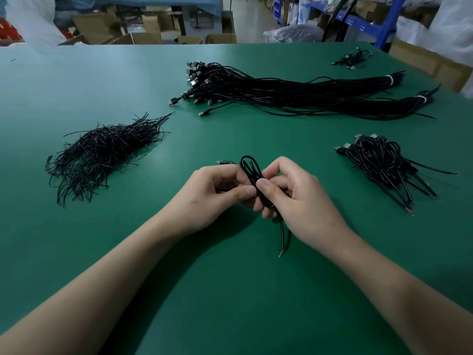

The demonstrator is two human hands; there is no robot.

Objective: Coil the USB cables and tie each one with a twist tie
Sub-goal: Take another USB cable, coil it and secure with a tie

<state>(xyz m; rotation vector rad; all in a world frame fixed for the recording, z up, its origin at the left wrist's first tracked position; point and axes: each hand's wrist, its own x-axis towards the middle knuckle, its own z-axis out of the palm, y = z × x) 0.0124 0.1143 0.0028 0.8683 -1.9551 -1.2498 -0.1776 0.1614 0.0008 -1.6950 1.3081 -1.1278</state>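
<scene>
Presently, one coiled cable point(252, 180) is held just above the green table point(230, 290), near its front centre, between both hands; the left hand point(217, 193) pinches its middle from the left with thumb and curled fingers, and the right hand point(294, 198) pinches the same waist from the right; whether a twist tie is already on it cannot be told. Progress is judged as early: a small heap of finished coils point(381, 162) lies to the right, whereas the large bundle of straight cables point(294, 96) (banded at its far-right ends) awaits coiling; the pile of twist ties point(102, 155) at left looks amply stocked. The coil's long axis runs near-to-far, leaning slightly left; its closed loop points away from the person, its bare tail point(282, 242) points toward them, and its plug point(225, 162) juts left.
</scene>
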